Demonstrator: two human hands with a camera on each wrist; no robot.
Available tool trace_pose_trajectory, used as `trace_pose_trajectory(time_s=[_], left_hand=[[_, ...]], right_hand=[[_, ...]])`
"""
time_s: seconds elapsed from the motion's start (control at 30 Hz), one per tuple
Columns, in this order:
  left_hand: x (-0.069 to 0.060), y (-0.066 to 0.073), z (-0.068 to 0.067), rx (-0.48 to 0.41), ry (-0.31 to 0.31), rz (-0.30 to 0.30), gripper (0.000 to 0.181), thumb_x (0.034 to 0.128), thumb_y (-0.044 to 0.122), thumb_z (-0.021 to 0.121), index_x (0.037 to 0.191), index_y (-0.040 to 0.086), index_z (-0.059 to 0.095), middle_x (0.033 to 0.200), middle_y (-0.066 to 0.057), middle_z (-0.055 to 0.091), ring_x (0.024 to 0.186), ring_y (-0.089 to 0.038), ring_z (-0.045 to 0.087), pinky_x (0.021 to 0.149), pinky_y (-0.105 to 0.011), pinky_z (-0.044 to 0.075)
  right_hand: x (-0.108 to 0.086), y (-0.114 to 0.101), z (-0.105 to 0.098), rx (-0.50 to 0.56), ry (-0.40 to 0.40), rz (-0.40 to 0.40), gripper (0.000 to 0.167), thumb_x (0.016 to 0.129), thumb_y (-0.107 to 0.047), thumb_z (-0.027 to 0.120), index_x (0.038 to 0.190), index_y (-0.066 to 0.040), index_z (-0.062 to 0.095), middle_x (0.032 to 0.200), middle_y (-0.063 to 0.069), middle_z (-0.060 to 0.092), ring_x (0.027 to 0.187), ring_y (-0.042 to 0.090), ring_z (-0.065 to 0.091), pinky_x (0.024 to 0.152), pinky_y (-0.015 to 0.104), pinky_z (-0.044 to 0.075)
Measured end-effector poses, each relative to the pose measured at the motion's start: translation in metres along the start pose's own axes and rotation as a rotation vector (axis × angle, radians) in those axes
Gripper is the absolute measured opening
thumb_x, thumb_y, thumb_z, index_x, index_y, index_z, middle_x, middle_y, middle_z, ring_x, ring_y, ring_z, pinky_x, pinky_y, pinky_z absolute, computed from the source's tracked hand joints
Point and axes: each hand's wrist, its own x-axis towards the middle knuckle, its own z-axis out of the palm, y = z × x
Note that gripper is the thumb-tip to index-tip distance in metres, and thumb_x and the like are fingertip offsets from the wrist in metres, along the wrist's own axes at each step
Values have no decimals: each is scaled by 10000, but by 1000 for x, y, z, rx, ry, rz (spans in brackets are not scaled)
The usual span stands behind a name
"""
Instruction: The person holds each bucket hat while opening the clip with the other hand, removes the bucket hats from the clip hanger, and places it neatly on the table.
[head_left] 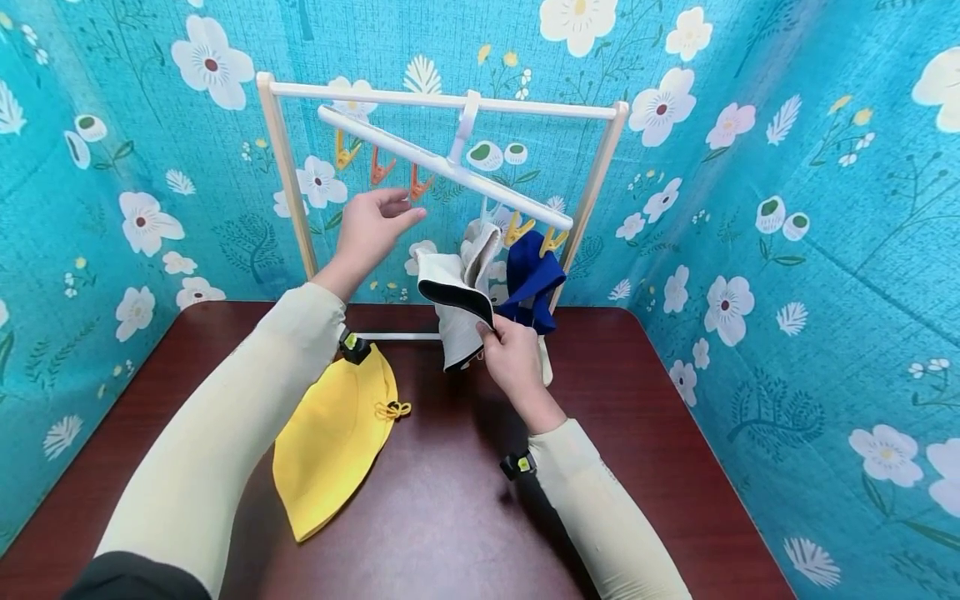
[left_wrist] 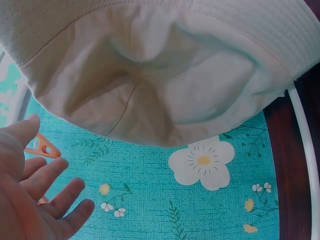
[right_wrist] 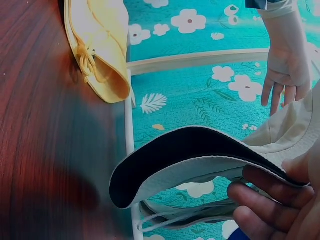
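The yellow hat is lying on the table; beyond it, the right hand is pinching the off-white hat at its black-lined brim, most of it hanging left of the grip; the left hand is hovering, fingers apart, beside an orange clip.

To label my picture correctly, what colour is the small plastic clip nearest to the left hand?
The small plastic clip is orange, clearest in the head view.
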Motion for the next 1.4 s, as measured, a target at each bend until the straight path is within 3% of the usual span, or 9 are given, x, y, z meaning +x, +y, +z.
trace_pose_trajectory(time_s=[0.2,0.37,0.53,0.73,0.87,1.13,1.33,1.4], left_hand=[[-12,-4,-7,52,-8,18,641,914,570,708,1453,244,592,1387,14,660,1280,-123,603,1034,-367,515],[-25,-7,-14,90,-16,51,618,921,594,683,1422,238,622,1383,24,661,1311,-153,577,1026,-400,517],[-44,-11,-21,91,-29,101,584,932,599,665,1367,209,667,1372,2,670,1297,-186,581,1014,-430,522],[-67,-16,-27,66,-52,158,557,935,592,665,1333,202,689,1338,2,683,1238,-165,599,1011,-429,519],[-82,-19,-30,63,-63,158,545,925,600,674,1319,225,696,1332,-1,684,1254,-188,581,1041,-467,491],[-115,-21,-48,109,-6,143,490,917,606,680,1299,300,707,1360,19,665,1286,-280,551,722,-386,568],[-136,-29,-58,140,25,121,483,916,609,680,1288,303,715,1344,0,669,1228,-258,569,567,-315,484],[-142,-33,-60,160,36,126,467,920,598,682,1281,304,722,1313,7,683,1197,-219,570,595,-291,481]], right_hand=[[-1,-1,-1,6,-22,-2,330,1000,-252,677,681,-189,622,501,-65,400,512,162,430,462,309,296],[-3,0,-4,13,-32,-12,152,1002,-233,674,903,-224,789,497,-74,496,520,133,487,460,305,353],[-4,0,-5,8,-33,-30,157,996,-230,683,1077,-262,814,553,-67,619,541,101,541,472,301,404],[-5,-2,-6,-9,-42,-40,147,1001,-247,680,1065,-248,812,513,-66,554,497,113,478,453,298,358],[-5,-4,-6,-6,-47,-37,149,1000,-251,684,1077,-243,811,515,-72,550,494,114,475,454,299,361],[-9,-5,-6,-1,-56,-53,175,994,-251,695,1131,-247,804,633,-15,695,576,91,613,506,284,465],[-9,-4,-6,-43,-47,-116,250,981,-215,702,1210,-282,777,533,-20,598,456,116,448,434,295,314],[-9,-4,-6,-56,-50,-137,279,973,-182,697,1227,-273,771,524,-23,592,441,111,409,426,299,280]])
